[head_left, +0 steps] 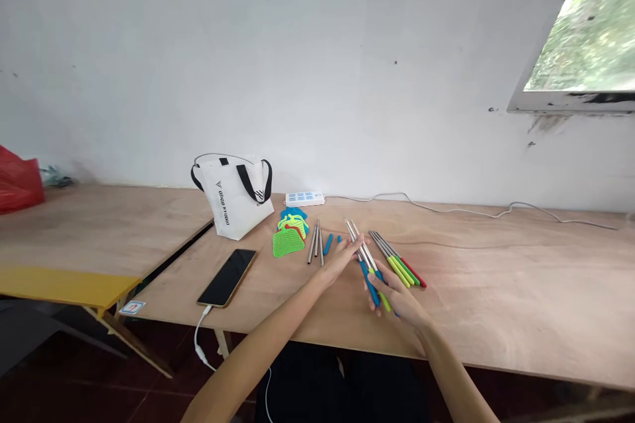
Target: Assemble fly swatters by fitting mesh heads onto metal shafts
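Note:
My right hand [397,297] is closed around several telescopic fly swatter handles [368,281] with blue and yellow-green grips, their metal rods pointing away from me. My left hand [342,256] has its fingers against the metal rods of the same bundle; its fingertips are partly hidden. To the right lies a row of similar handles [398,261] with yellow-green, green and red grips. On the left are bare metal rods [316,242] and loose blue grips [328,244], one partly covered by my left hand. Mesh fly swatter heads [288,242] in green, red, yellow and blue lie stacked behind them.
A white bag [238,208] with black straps stands at the back left. In front of it lies a phone [227,277] on a white cable. A power strip [304,198] sits by the wall, its cord [466,213] running right. A second table [89,238] adjoins at left.

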Tool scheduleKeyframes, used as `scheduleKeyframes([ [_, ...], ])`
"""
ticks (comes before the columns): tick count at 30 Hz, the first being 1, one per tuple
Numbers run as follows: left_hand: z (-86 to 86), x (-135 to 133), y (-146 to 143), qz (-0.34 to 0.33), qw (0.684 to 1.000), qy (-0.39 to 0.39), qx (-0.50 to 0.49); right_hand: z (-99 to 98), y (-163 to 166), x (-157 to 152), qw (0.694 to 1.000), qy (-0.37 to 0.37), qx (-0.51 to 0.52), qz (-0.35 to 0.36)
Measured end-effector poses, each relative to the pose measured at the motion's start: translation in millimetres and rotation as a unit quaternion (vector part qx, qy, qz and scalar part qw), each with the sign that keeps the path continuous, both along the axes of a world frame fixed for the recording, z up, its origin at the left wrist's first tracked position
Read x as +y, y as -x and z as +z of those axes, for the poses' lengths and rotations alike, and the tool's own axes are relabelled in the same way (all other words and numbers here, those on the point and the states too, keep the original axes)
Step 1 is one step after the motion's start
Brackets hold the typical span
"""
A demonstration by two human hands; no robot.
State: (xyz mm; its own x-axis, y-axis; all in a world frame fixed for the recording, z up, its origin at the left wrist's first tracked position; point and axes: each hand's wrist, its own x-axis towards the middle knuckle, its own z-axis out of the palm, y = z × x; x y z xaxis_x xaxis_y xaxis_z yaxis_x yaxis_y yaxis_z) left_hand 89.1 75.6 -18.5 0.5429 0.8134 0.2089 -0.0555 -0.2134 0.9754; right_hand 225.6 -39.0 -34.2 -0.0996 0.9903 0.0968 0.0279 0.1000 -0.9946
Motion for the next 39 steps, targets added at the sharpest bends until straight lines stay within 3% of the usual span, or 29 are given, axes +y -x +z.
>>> scheduleKeyframes([
  [3,15.7,-15.6,-3.3,-0.084,0.994,0.014,-0.073,-1.4,12.3,-4.0,0.999,-0.039,-0.012,-0.019],
  [6,25.7,-28.5,-2.8,-0.110,0.987,0.022,-0.117,-7.8,14.9,-2.6,0.990,-0.086,-0.074,-0.080],
  [9,22.6,-39.3,-0.7,-0.121,0.985,0.025,-0.120,-14.7,11.7,-2.9,0.989,-0.063,-0.096,-0.095],
  [13,9.8,-48.6,4.3,-0.141,0.988,0.002,-0.062,-16.0,6.3,-5.8,0.990,-0.033,-0.123,-0.064],
  [16,8.2,-47.6,6.2,-0.126,0.990,0.001,-0.057,-10.0,6.8,-8.4,0.989,-0.045,-0.137,-0.038],
  [20,21.9,-40.3,0.8,-0.052,0.978,0.091,-0.182,1.1,15.7,-13.1,0.991,-0.063,-0.121,0.015],
  [23,35.4,-40.9,-4.5,-0.051,0.960,0.130,-0.241,3.5,24.3,-14.1,0.994,-0.064,-0.089,0.020],
  [29,45.9,-57.5,-4.8,-0.129,0.976,0.058,-0.166,-9.1,26.3,-6.3,0.982,-0.106,-0.142,-0.066],
  [33,40.5,-60.4,-1.8,-0.155,0.975,0.063,-0.146,-11.2,14.3,-9.3,0.979,-0.061,-0.197,-0.013],
  [35,37.5,-59.2,-1.3,-0.168,0.972,0.073,-0.149,-9.2,10.3,-12.5,0.983,-0.044,-0.177,0.008],
  [39,37.1,-56.1,-3.1,-0.175,0.967,0.108,-0.153,-4.5,15.8,-15.9,0.995,-0.051,-0.087,-0.013],
])
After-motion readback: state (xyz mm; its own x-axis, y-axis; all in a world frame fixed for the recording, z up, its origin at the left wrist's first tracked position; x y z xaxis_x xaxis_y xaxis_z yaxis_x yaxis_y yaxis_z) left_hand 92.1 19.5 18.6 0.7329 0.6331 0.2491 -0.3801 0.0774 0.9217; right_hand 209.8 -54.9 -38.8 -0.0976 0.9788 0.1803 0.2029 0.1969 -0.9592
